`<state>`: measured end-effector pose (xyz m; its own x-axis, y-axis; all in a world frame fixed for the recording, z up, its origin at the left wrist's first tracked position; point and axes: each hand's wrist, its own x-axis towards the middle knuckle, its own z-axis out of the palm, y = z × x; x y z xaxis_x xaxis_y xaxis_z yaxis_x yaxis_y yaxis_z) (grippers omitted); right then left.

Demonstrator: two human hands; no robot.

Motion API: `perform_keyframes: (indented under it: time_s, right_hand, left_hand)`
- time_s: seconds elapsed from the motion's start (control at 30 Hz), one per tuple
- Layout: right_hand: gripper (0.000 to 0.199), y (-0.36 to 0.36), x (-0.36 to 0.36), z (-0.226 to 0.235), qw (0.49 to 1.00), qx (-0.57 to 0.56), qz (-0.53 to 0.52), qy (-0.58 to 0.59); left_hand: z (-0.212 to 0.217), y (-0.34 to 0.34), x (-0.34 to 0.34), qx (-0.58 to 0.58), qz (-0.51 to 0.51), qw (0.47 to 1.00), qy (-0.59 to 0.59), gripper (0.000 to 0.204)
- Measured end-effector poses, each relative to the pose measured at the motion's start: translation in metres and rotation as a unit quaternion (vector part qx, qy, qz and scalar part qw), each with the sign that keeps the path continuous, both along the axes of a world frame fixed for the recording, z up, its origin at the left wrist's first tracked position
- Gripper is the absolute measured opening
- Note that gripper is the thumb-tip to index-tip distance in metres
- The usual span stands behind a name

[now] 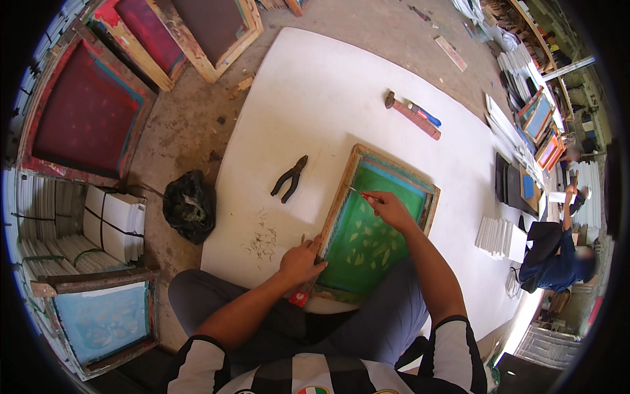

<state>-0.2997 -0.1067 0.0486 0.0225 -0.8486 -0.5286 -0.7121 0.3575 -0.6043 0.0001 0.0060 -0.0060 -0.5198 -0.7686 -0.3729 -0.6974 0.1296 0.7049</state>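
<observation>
A wooden-framed printing screen (367,223) with green mesh and pale leaf-like marks rests across my lap and the white board. My right hand (388,209) is closed on a thin screwdriver-like tool (365,195) with a red handle. Its metal tip meets the frame's upper left inner edge. My left hand (302,264) grips the left side of the frame. A small pointed end shows by its fingers, too small to name. Below that hand lies a red and white item (299,299). Black-handled pliers (290,178) and scattered bits like pulled staples (262,240) lie to the left.
A hammer (413,117) and a blue and red pen-like tool (424,114) lie farther up the white board (315,85). A black bag (189,207) sits left, near more framed screens (88,111). White stacks (500,240) and a seated person (558,266) are right.
</observation>
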Motion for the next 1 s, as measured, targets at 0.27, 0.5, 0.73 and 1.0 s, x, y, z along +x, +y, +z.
perform_keyframes:
  time_s: [0.27, 0.5, 0.73, 1.0]
  right_hand:
    - [0.031, 0.01, 0.022, 0.014, 0.912, -0.218, 0.152, 0.314]
    - [0.033, 0.005, 0.031, 0.025, 0.9, -0.199, 0.191, 0.338]
    - [0.043, 0.008, 0.037, 0.016, 0.849, -0.178, 0.268, 0.42]
    - [0.048, -0.003, 0.033, 0.023, 0.874, -0.16, 0.285, 0.359]
  left_hand:
    - [0.005, -0.002, 0.0, 0.013, -0.008, 1.0, -0.011, 0.087]
    - [0.007, -0.002, 0.0, 0.008, -0.008, 1.0, -0.007, 0.086]
    - [0.007, -0.001, -0.001, -0.005, -0.008, 1.0, -0.001, 0.086]
    - [0.003, 0.001, -0.002, -0.021, -0.001, 1.0, 0.003, 0.087]
